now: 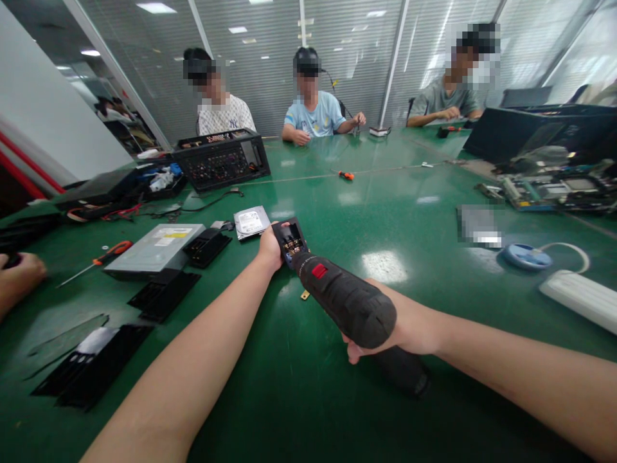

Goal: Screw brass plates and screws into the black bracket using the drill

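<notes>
My right hand (405,328) grips a black electric screwdriver (347,299) with a red switch, its tip pointing away from me. The tip meets a small black bracket-like part (289,239) with an orange-lit inside, which my left hand (270,247) holds upright on the green table (385,212). A tiny brass-coloured piece (305,295) lies on the table just under the tool.
A silver hard drive (250,222), an optical drive (157,247), black plastic panels (164,292) and an orange screwdriver (103,257) lie to the left. A black computer case (222,157) stands behind. A motherboard (554,190) and a white power strip (578,299) sit right. Three people sit opposite; another hand (17,280) shows at left.
</notes>
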A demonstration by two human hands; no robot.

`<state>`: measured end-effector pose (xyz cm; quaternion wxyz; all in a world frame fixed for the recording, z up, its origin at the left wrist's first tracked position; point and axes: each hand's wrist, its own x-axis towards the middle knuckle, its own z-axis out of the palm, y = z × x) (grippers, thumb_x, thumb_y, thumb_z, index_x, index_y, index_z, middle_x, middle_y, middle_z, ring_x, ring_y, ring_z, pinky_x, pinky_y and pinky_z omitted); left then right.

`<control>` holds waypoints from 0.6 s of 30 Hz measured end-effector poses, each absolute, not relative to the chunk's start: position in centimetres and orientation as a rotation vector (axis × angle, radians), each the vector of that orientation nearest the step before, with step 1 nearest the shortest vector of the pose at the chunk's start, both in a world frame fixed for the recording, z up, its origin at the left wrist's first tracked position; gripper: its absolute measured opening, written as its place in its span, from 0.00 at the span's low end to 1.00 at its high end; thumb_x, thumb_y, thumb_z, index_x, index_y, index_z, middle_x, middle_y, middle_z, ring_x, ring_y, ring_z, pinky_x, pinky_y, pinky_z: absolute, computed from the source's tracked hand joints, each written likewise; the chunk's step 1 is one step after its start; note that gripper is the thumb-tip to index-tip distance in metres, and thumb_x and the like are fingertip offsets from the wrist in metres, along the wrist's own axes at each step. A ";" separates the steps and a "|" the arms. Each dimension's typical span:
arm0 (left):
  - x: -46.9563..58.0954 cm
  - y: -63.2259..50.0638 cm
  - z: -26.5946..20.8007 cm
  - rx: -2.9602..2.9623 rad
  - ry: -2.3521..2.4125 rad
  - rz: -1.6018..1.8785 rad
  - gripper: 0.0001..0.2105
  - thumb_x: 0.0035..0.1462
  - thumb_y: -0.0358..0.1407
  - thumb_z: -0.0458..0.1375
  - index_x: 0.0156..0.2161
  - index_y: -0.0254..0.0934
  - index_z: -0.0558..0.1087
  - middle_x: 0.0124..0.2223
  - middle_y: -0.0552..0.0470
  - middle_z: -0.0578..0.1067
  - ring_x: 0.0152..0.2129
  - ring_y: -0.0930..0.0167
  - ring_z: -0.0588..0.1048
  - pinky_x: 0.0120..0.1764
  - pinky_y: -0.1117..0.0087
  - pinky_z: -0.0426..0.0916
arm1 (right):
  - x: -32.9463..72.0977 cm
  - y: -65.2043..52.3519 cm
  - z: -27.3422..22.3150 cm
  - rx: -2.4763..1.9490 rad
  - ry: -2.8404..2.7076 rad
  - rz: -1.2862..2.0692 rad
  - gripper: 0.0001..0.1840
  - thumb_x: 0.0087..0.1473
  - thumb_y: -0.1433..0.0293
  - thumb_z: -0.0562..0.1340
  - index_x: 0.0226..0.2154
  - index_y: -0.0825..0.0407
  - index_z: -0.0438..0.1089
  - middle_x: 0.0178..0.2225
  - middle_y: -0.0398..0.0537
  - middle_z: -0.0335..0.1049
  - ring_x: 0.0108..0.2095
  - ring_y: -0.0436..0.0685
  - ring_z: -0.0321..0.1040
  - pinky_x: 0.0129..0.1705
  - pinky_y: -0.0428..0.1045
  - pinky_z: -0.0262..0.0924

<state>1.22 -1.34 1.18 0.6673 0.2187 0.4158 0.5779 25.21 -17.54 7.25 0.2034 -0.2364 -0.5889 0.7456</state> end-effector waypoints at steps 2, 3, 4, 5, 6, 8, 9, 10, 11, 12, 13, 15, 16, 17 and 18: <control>1.2 -1.3 1.2 0.502 0.941 1.303 0.18 0.56 0.41 0.52 0.47 0.33 0.74 0.25 0.48 0.76 0.19 0.60 0.76 0.31 0.54 0.75 | 25.2 -17.6 7.3 -0.664 -1.628 2.090 0.16 0.37 0.73 0.78 0.28 0.56 0.73 0.24 0.43 0.75 0.26 0.54 0.76 0.31 0.48 0.72; 1.2 -1.3 1.2 0.509 0.943 1.302 0.18 0.56 0.41 0.51 0.47 0.33 0.74 0.25 0.48 0.76 0.19 0.60 0.76 0.30 0.54 0.75 | 25.2 -17.6 7.3 -0.668 -1.620 2.093 0.16 0.37 0.73 0.78 0.28 0.56 0.73 0.24 0.43 0.75 0.26 0.54 0.76 0.31 0.48 0.72; 1.1 -1.3 1.1 0.517 0.945 1.301 0.18 0.56 0.41 0.51 0.47 0.33 0.74 0.25 0.48 0.76 0.19 0.60 0.76 0.30 0.54 0.75 | 25.2 -17.6 7.3 -0.674 -1.614 2.095 0.17 0.37 0.73 0.78 0.28 0.56 0.73 0.24 0.43 0.75 0.26 0.54 0.76 0.31 0.48 0.73; 1.1 -1.3 1.1 0.528 0.945 1.300 0.18 0.57 0.41 0.51 0.47 0.33 0.74 0.25 0.48 0.76 0.19 0.60 0.77 0.31 0.54 0.75 | 25.3 -17.6 7.4 -0.682 -1.616 2.092 0.17 0.37 0.73 0.78 0.28 0.56 0.72 0.25 0.44 0.75 0.27 0.55 0.76 0.31 0.48 0.73; 1.1 -1.3 1.1 0.543 0.944 1.300 0.18 0.57 0.41 0.51 0.47 0.33 0.73 0.25 0.48 0.76 0.20 0.59 0.77 0.31 0.54 0.75 | 25.3 -17.6 7.5 -0.687 -1.629 2.089 0.17 0.37 0.74 0.78 0.28 0.56 0.72 0.25 0.44 0.76 0.27 0.55 0.77 0.32 0.49 0.73; 1.0 -1.3 1.0 0.577 0.935 1.297 0.18 0.57 0.41 0.51 0.47 0.33 0.73 0.25 0.48 0.76 0.20 0.59 0.77 0.32 0.54 0.75 | 25.3 -17.6 7.6 -0.697 -1.650 2.081 0.17 0.37 0.74 0.78 0.28 0.56 0.72 0.25 0.45 0.77 0.27 0.56 0.77 0.32 0.50 0.74; 0.9 -1.3 1.0 0.594 0.929 1.295 0.18 0.57 0.41 0.50 0.47 0.33 0.73 0.25 0.48 0.76 0.21 0.59 0.77 0.33 0.53 0.76 | 25.3 -17.6 7.7 -0.700 -1.654 2.080 0.16 0.37 0.74 0.78 0.28 0.56 0.72 0.25 0.45 0.77 0.27 0.56 0.77 0.32 0.50 0.74; 0.9 -1.3 1.0 0.607 0.923 1.292 0.18 0.57 0.42 0.50 0.47 0.34 0.73 0.25 0.48 0.76 0.21 0.59 0.78 0.33 0.53 0.76 | 25.3 -17.5 7.7 -0.702 -1.650 2.082 0.16 0.37 0.74 0.77 0.28 0.56 0.72 0.25 0.45 0.77 0.27 0.56 0.77 0.32 0.50 0.74; 0.9 -1.3 1.0 0.612 0.921 1.288 0.18 0.57 0.42 0.51 0.47 0.34 0.73 0.26 0.48 0.76 0.21 0.59 0.78 0.33 0.53 0.76 | 25.3 -17.5 7.8 -0.704 -1.642 2.083 0.16 0.37 0.75 0.77 0.28 0.56 0.72 0.25 0.45 0.77 0.27 0.56 0.77 0.31 0.49 0.74; 0.9 -1.3 1.0 0.608 0.921 1.286 0.18 0.57 0.42 0.51 0.47 0.34 0.73 0.26 0.48 0.76 0.21 0.59 0.78 0.33 0.53 0.76 | 25.3 -17.5 7.8 -0.707 -1.635 2.083 0.16 0.36 0.75 0.78 0.28 0.56 0.72 0.24 0.45 0.76 0.27 0.55 0.77 0.31 0.49 0.74; 0.9 -1.3 1.0 0.596 0.925 1.285 0.18 0.57 0.42 0.51 0.47 0.34 0.73 0.26 0.48 0.76 0.21 0.59 0.78 0.33 0.53 0.75 | 25.3 -17.6 7.8 -0.708 -1.629 2.083 0.17 0.35 0.75 0.78 0.27 0.56 0.73 0.24 0.44 0.76 0.27 0.55 0.77 0.30 0.49 0.74; 0.9 -1.3 1.0 0.560 0.938 1.288 0.18 0.57 0.43 0.51 0.47 0.35 0.73 0.26 0.48 0.76 0.21 0.59 0.77 0.33 0.53 0.75 | 25.2 -17.6 7.7 -0.710 -1.622 2.085 0.18 0.33 0.75 0.79 0.27 0.56 0.73 0.24 0.44 0.76 0.27 0.56 0.76 0.30 0.48 0.73; 1.0 -1.3 1.0 0.547 0.945 1.290 0.18 0.57 0.43 0.51 0.47 0.35 0.73 0.26 0.48 0.76 0.20 0.60 0.77 0.33 0.54 0.75 | 25.2 -17.6 7.7 -0.714 -1.620 2.087 0.18 0.32 0.75 0.79 0.27 0.56 0.73 0.24 0.44 0.76 0.27 0.56 0.76 0.30 0.48 0.73; 1.0 -1.3 1.1 0.543 0.949 1.291 0.18 0.57 0.43 0.51 0.47 0.35 0.73 0.26 0.49 0.76 0.20 0.60 0.77 0.33 0.54 0.75 | 25.2 -17.6 7.7 -0.718 -1.616 2.091 0.18 0.32 0.75 0.79 0.27 0.56 0.73 0.24 0.44 0.76 0.27 0.55 0.77 0.30 0.48 0.73; 1.0 -1.3 1.1 0.549 0.949 1.290 0.18 0.57 0.43 0.51 0.47 0.35 0.73 0.26 0.49 0.76 0.21 0.60 0.77 0.33 0.54 0.75 | 25.2 -17.6 7.7 -0.723 -1.612 2.095 0.18 0.33 0.75 0.79 0.27 0.56 0.73 0.24 0.44 0.76 0.27 0.55 0.77 0.30 0.47 0.72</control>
